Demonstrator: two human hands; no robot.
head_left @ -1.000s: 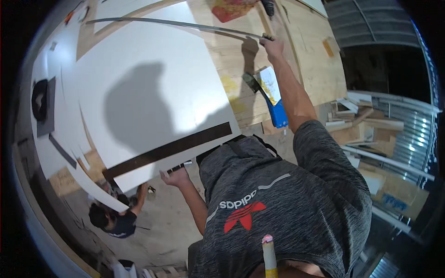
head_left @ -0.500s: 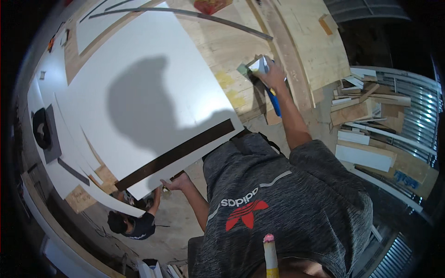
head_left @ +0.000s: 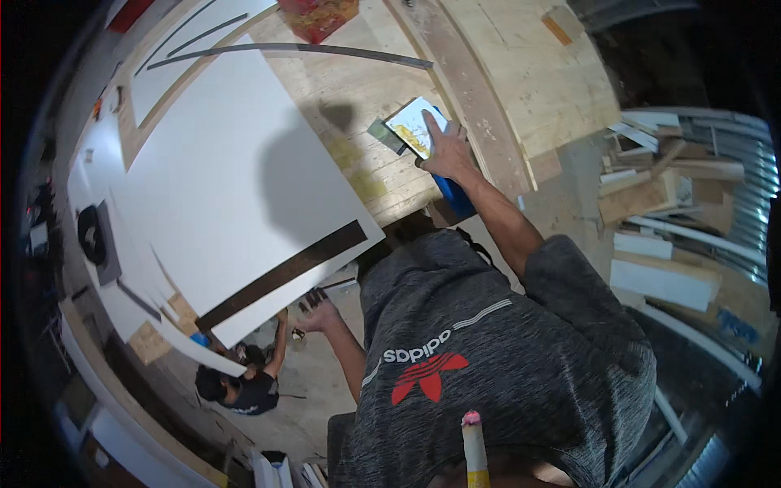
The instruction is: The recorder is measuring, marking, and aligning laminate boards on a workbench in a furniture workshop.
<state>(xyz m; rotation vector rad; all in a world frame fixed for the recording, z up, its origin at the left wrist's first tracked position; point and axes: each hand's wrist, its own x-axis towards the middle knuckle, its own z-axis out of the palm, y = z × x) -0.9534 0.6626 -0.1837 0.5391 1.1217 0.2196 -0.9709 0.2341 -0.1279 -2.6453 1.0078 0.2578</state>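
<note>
At the table's right-hand end my right hand (head_left: pixel 446 153) grips a flat white piece (head_left: pixel 411 124) smeared with yellow. My index finger stretches over its top and my thumb lies along its near edge. A greenish flat piece (head_left: pixel 386 135) pokes out beside it, and a blue object (head_left: pixel 453 198) sits under my wrist. My left hand (head_left: pixel 319 315) is open, palm up and fingers apart, just off the near edge of a large white sheet (head_left: pixel 220 154). Along that edge lies a dark brown strip (head_left: pixel 285 275).
A co-worker (head_left: pixel 236 386) crouches below the sheet's near left corner. A long grey strip (head_left: pixel 293 50) crosses the far side, near a red container (head_left: pixel 319 18). A black cap-like object (head_left: pixel 91 234) rests at left. Wood and board offcuts (head_left: pixel 663 183) are heaped on the right.
The view has shifted. The yellow-smeared white piece, tilted before, now lies flatter under my right hand. My left hand has come away from the sheet's edge and its fingers have spread.
</note>
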